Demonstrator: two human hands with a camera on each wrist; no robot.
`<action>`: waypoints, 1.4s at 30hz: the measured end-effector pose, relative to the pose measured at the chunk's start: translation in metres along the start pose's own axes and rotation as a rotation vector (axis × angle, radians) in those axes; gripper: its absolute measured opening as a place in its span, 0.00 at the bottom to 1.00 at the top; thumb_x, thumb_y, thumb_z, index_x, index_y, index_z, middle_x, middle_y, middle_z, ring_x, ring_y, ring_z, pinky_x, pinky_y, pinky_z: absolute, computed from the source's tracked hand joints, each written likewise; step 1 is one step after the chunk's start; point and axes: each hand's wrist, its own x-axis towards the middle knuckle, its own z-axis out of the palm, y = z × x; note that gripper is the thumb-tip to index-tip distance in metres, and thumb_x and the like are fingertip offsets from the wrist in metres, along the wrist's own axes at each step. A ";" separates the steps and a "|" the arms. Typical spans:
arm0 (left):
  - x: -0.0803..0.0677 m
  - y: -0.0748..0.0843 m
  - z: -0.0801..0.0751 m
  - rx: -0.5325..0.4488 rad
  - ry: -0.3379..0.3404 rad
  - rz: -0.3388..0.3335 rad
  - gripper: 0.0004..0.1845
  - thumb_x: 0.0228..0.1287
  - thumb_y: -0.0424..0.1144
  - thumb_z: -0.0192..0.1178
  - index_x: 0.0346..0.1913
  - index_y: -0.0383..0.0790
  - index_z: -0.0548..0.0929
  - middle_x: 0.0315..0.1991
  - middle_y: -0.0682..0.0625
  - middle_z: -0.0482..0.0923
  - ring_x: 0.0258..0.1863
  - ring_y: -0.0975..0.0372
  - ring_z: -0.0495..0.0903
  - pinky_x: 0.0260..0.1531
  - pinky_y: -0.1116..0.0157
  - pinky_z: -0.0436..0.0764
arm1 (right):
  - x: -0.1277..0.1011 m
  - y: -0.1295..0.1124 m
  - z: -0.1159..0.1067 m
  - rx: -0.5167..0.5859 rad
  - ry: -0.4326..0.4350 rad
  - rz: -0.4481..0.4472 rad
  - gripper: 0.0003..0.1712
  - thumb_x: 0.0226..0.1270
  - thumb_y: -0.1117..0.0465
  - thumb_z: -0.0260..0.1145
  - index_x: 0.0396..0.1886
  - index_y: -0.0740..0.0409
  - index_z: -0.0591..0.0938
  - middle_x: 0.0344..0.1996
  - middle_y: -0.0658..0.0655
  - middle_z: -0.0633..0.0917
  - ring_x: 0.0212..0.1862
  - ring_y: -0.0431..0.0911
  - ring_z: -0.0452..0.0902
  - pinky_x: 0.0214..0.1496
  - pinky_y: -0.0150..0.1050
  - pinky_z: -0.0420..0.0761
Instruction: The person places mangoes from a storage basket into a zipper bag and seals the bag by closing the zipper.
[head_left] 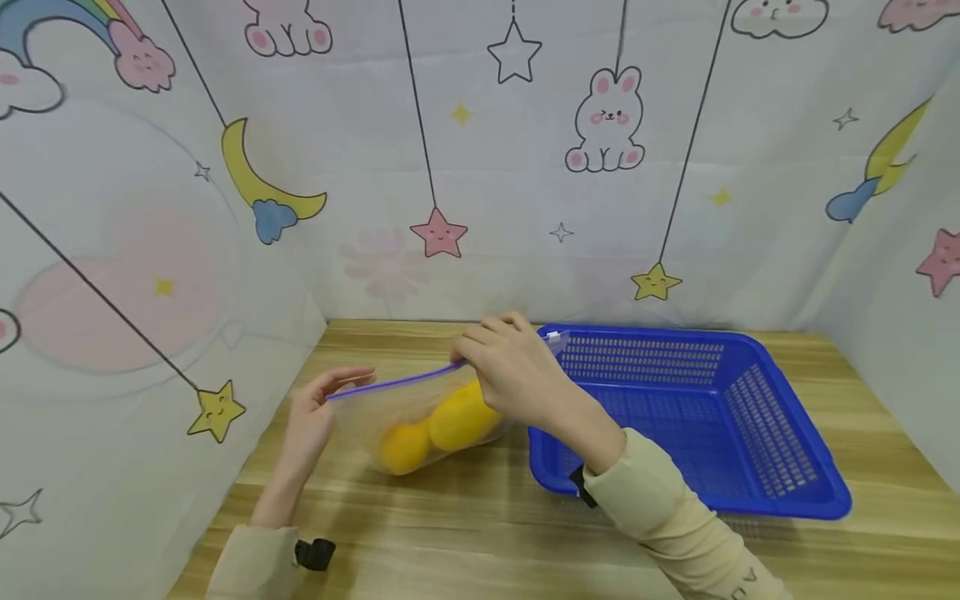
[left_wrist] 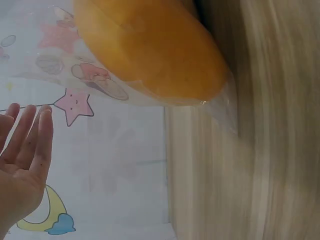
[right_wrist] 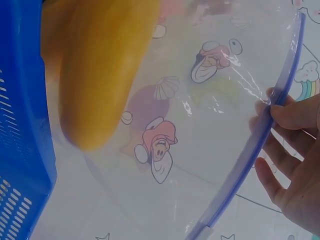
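Item: clear zip bag with a purple seal strip, standing on the worktop just left of the blue basket.

Contents: two yellow-orange fruits, both inside the bag, touching each other.

Hands: my right hand pinches the strip near its middle, fingers curled over the top edge. My left hand is at the strip's left end with fingers straight and spread; I cannot tell whether it touches the bag.

Progress, as I judge it: loading looks done, fruit in, basket showing nothing inside. Sealing seems part-way; whether the strip is pressed closed along its length I cannot tell. The white tab sits at the far right end.
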 end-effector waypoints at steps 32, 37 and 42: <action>0.008 -0.040 0.032 -0.056 -0.683 0.349 0.31 0.63 0.27 0.57 0.69 0.26 0.62 0.68 0.41 0.68 0.66 0.76 0.65 0.63 0.78 0.67 | -0.013 -0.005 -0.012 0.015 -0.083 -0.044 0.19 0.61 0.74 0.53 0.33 0.47 0.83 0.35 0.45 0.85 0.46 0.44 0.80 0.57 0.45 0.73; 0.001 -0.045 0.029 -0.100 -0.685 0.284 0.25 0.69 0.28 0.48 0.68 0.38 0.68 0.64 0.54 0.74 0.61 0.73 0.72 0.59 0.75 0.73 | -0.012 -0.004 -0.011 0.038 -0.081 -0.053 0.19 0.61 0.75 0.53 0.32 0.47 0.82 0.35 0.45 0.85 0.46 0.44 0.80 0.57 0.45 0.73; -0.002 -0.065 0.024 -0.059 -0.653 0.330 0.30 0.62 0.32 0.61 0.68 0.39 0.69 0.63 0.47 0.75 0.60 0.65 0.76 0.58 0.67 0.78 | -0.011 -0.004 -0.009 0.061 -0.077 -0.061 0.18 0.63 0.75 0.54 0.32 0.47 0.82 0.34 0.45 0.85 0.46 0.45 0.80 0.56 0.44 0.73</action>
